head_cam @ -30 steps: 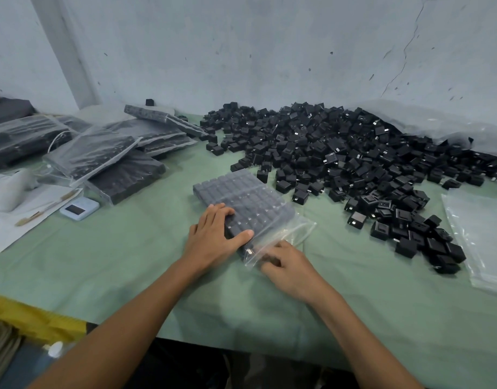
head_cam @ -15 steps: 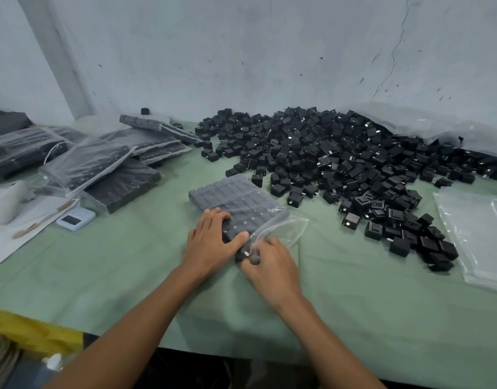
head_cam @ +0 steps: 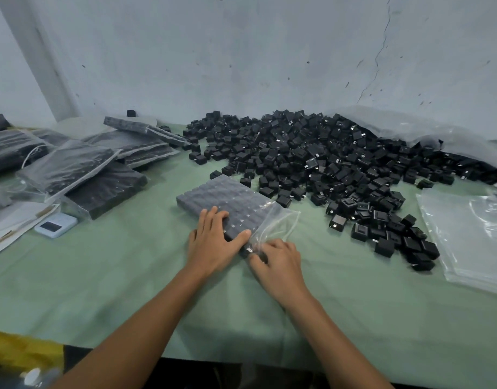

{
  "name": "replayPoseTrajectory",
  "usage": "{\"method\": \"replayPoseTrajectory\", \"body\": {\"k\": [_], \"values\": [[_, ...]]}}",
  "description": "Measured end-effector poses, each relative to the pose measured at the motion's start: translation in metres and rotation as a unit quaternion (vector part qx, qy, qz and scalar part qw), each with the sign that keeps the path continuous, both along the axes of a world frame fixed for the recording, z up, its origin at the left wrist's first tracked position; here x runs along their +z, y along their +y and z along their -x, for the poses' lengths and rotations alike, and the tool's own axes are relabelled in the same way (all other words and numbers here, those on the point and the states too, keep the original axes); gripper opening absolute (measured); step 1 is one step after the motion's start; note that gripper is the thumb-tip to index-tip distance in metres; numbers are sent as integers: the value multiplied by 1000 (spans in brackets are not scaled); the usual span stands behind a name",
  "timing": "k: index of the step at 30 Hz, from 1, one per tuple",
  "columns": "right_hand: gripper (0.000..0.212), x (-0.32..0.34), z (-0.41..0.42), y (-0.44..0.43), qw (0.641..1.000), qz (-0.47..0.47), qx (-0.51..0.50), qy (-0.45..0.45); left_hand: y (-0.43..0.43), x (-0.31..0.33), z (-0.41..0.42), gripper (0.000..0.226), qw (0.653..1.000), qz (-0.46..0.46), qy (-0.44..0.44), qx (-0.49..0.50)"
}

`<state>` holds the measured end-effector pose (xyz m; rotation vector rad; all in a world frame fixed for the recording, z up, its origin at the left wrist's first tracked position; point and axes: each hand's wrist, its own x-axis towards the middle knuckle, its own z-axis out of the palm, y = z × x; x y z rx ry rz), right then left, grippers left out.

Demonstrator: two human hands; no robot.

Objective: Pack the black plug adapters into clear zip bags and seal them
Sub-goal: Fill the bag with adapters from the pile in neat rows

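A clear zip bag (head_cam: 236, 204) lies flat on the green table, filled with neat rows of black plug adapters. My left hand (head_cam: 213, 241) presses flat on the bag's near left corner, thumb along its edge. My right hand (head_cam: 278, 261) pinches the loose open end of the bag at its near right corner, where one adapter shows through the plastic. A big heap of loose black adapters (head_cam: 326, 164) spreads across the table behind and to the right.
Several filled bags (head_cam: 101, 169) are stacked at the left. A small white device (head_cam: 55, 225) and papers lie near the left edge. Empty clear bags (head_cam: 466, 234) lie at the right, and a large plastic sheet (head_cam: 410, 127) sits behind the heap by the wall.
My right hand slid left along the bag's open end toward my left hand, then eased slightly right. My left hand stayed pressed on the bag.
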<state>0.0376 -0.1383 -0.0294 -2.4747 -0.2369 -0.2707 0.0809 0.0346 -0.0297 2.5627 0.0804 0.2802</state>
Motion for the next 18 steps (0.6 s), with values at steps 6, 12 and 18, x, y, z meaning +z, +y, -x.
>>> {"method": "replayPoseTrajectory", "body": {"k": [6,12,18], "values": [[39,1,8,-11,997,58,58,5,2,-1,1,93,1000,-11,3,6],[8,11,-8,-72,991,9,-11,-133,1,-5,-1,95,1000,-16,-12,11],[39,23,-56,-134,966,172,-184,-51,-2,-5,0,86,1000,-19,-17,10]]}}
